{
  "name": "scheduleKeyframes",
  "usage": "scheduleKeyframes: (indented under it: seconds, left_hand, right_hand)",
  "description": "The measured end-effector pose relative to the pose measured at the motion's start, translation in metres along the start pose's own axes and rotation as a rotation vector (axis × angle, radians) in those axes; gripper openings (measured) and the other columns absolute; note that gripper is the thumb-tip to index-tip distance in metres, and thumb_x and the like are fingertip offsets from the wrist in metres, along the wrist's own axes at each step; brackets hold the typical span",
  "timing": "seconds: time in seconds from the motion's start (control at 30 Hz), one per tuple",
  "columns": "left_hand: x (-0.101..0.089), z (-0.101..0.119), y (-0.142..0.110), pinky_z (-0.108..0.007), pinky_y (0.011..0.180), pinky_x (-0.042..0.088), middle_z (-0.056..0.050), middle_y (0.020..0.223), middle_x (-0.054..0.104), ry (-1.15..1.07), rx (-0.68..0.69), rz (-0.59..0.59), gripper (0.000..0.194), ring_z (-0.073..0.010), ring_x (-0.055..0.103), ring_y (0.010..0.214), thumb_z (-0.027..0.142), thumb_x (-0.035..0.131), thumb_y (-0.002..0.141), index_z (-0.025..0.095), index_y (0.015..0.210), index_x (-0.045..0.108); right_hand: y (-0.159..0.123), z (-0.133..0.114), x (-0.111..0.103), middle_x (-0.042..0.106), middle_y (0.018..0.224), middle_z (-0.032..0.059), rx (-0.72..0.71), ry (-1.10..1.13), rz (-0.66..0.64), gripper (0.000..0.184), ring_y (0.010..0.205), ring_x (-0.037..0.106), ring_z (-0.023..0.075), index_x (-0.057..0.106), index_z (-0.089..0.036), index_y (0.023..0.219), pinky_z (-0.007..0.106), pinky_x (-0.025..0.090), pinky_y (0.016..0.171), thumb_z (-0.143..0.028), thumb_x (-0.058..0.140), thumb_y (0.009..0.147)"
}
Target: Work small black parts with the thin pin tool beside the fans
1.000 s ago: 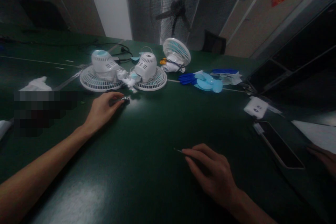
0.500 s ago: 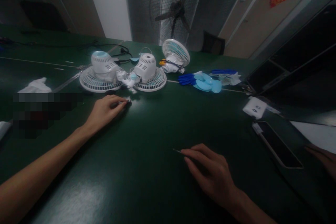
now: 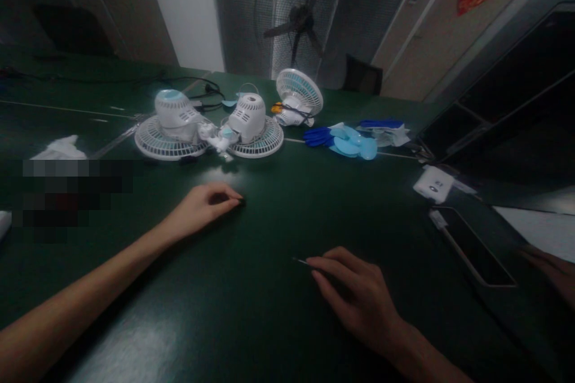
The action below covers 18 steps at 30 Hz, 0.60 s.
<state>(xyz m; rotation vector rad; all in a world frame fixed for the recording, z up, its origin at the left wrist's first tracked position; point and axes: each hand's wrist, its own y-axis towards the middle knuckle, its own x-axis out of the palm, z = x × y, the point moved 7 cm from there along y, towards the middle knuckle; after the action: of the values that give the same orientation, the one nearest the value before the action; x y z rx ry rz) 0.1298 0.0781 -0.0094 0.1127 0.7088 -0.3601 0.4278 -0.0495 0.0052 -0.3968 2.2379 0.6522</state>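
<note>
My left hand point(image 3: 203, 208) is closed in a pinch over the green table point(image 3: 251, 323), at left of centre. A small dark piece point(image 3: 243, 201) shows at its fingertips, too small to name. At lower right, my right hand point(image 3: 359, 293) pinches a thin metal tool point(image 3: 300, 261), whose pointed end juts out to the left; the rest of it is hidden by the fingers. Beyond my left hand, two white fans lie face down: a left fan point(image 3: 173, 122) and a right fan point(image 3: 251, 122).
Behind them a third fan point(image 3: 299, 93) leans tilted. Blue fan blades point(image 3: 354, 142) and blue gloves point(image 3: 317, 136) lie to the right. A white box point(image 3: 433, 184) and a phone point(image 3: 474, 245) sit nearer. Another person's hand point(image 3: 550, 266) rests at the right edge.
My left hand has come back from near the fans, toward me and to the right, with the small dark piece in its fingers. My right hand has hardly moved.
</note>
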Motion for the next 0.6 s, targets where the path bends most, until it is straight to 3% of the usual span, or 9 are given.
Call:
scheduleKeyframes:
  seconds: [0.13,0.23,0.33,0.5,0.6]
  left_hand:
    - [0.063,0.060,-0.023,-0.040,0.097,0.045,-0.004,0.108,0.074,-0.021,0.213,-0.152,0.016,-0.0224,0.065,0.104,0.037,0.065,0.100,0.025,0.104,0.076]
    - [0.092,0.083,-0.041,-0.041,0.099,0.040,-0.003,0.110,0.073,-0.025,0.281,-0.226,0.015,-0.0218,0.064,0.106,0.033,0.061,0.103,0.027,0.110,0.073]
    - [0.096,0.085,-0.047,-0.040,0.097,0.041,-0.003,0.111,0.071,-0.017,0.286,-0.219,0.018,-0.0213,0.063,0.104,0.028,0.061,0.102,0.028,0.119,0.069]
    - [0.094,0.082,-0.047,-0.040,0.098,0.042,-0.003,0.119,0.068,-0.027,0.317,-0.197,0.043,-0.0226,0.061,0.111,0.022,0.070,0.092,0.030,0.133,0.060]
    - [0.097,0.081,-0.048,-0.039,0.097,0.043,-0.003,0.117,0.068,-0.046,0.336,-0.212,0.043,-0.0215,0.062,0.109,0.018,0.066,0.095,0.030,0.135,0.058]
  right_hand:
    - [-0.001,0.000,0.002,0.069,0.100,0.0054,-0.006,-0.004,-0.022,0.024,0.077,0.069,0.0153,0.071,-0.023,0.124,0.027,0.055,0.065,-0.019,0.059,0.104]
    - [-0.001,-0.003,0.001,0.069,0.098,0.0050,-0.030,-0.005,-0.021,0.024,0.076,0.069,0.0149,0.072,-0.024,0.123,0.027,0.053,0.063,-0.018,0.059,0.103]
    - [0.000,-0.006,-0.002,0.069,0.096,0.0046,-0.038,0.005,0.009,0.023,0.074,0.069,0.0143,0.072,-0.023,0.120,0.026,0.052,0.062,-0.017,0.060,0.101]
    - [0.000,-0.005,-0.001,0.070,0.095,0.0050,-0.041,0.008,0.008,0.024,0.073,0.069,0.0141,0.073,-0.022,0.118,0.026,0.052,0.063,-0.015,0.061,0.100]
    - [0.002,-0.007,0.000,0.070,0.095,0.0052,-0.058,0.008,-0.015,0.024,0.074,0.069,0.0144,0.073,-0.022,0.119,0.026,0.052,0.063,-0.016,0.060,0.100]
